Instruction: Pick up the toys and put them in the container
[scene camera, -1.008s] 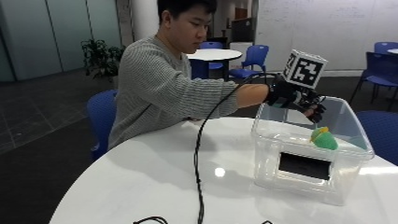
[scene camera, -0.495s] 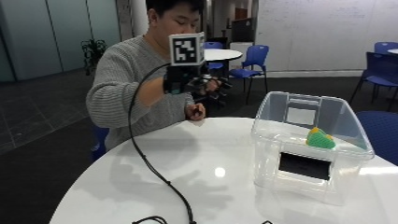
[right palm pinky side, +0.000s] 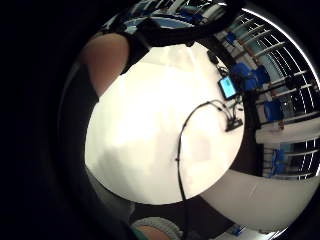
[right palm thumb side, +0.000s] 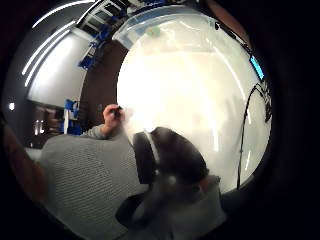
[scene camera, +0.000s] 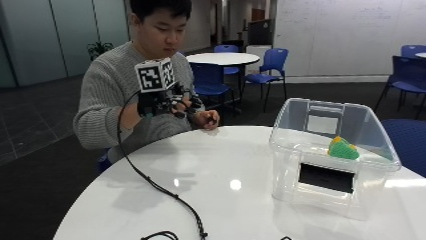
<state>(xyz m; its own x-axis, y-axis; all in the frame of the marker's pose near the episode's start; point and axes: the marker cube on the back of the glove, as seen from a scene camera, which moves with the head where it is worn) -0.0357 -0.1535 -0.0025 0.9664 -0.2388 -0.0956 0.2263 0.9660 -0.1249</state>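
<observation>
The green toy (scene camera: 343, 149) lies inside the clear container (scene camera: 331, 155), which stands on the white round surface (scene camera: 213, 185). The gloved right hand (scene camera: 166, 102) is raised above the surface's near edge, well apart from the container; its fingers hang loosely curled and hold nothing. The thumb side palm view alone shows the bare left hand (right palm thumb side: 111, 116) resting on the surface's edge.
</observation>
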